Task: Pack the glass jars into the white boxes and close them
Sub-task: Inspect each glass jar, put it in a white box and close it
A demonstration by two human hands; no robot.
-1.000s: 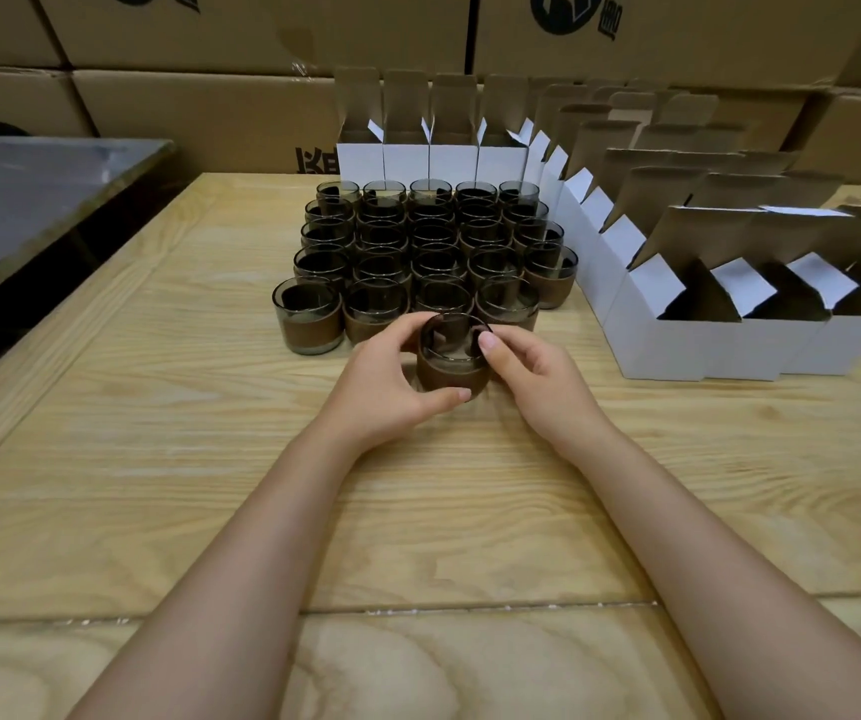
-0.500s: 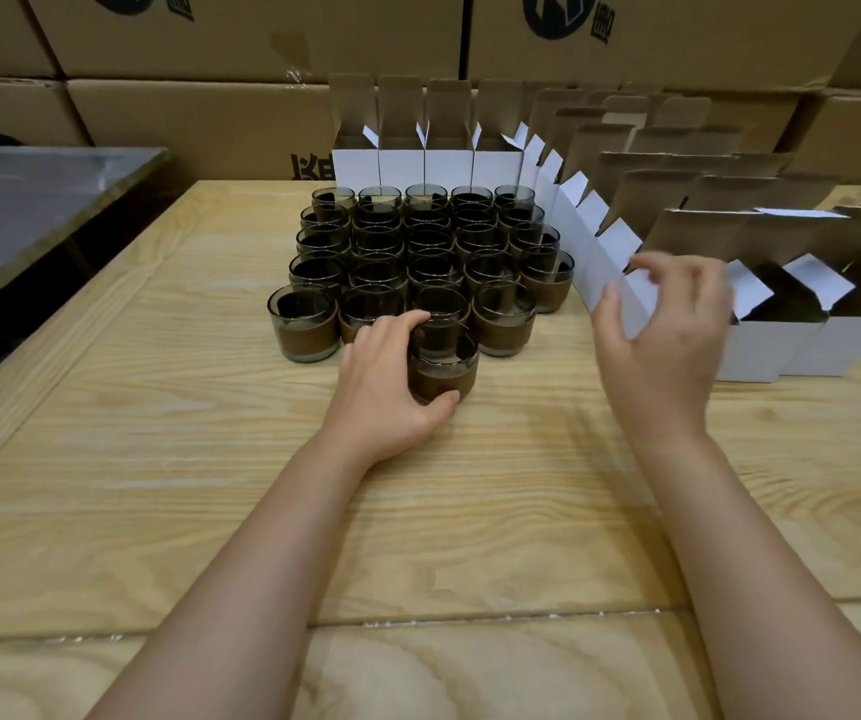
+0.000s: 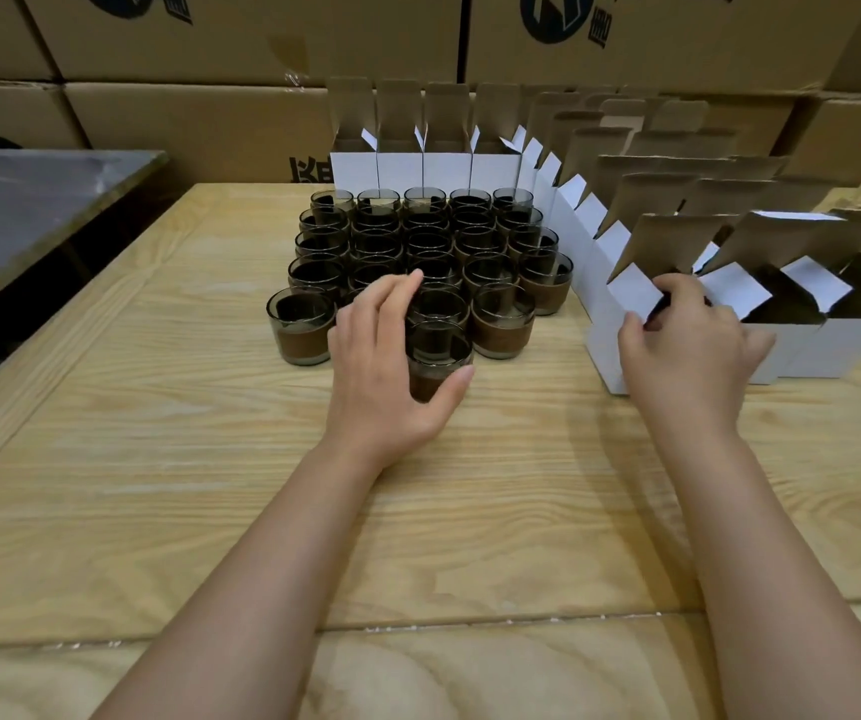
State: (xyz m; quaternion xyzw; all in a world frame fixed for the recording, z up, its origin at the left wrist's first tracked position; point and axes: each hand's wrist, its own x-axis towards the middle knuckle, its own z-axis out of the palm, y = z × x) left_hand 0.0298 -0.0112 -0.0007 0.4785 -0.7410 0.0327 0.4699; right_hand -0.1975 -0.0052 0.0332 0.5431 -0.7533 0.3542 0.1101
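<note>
Several smoky glass jars [image 3: 428, 246] with brown bands stand packed together mid-table. One jar [image 3: 438, 358] sits apart at the front, and my left hand [image 3: 384, 371] is wrapped around it, thumb in front and fingers behind. Open white boxes [image 3: 563, 210] with brown inner flaps line the back and right of the jars. My right hand [image 3: 688, 345] grips the top edge of the nearest white box [image 3: 607, 335], fingers curled over its rim by the side flap. That box stands on the table.
The wooden table [image 3: 158, 459] has a seam near its front edge. A grey metal surface [image 3: 17, 210] lies at the left beyond a dark gap. Large brown cartons [image 3: 241, 39] are stacked behind. More open boxes [image 3: 844, 324] stand at the far right.
My right hand left the front jar, swung right and took hold of the nearest white box. My left hand stayed around the jar.
</note>
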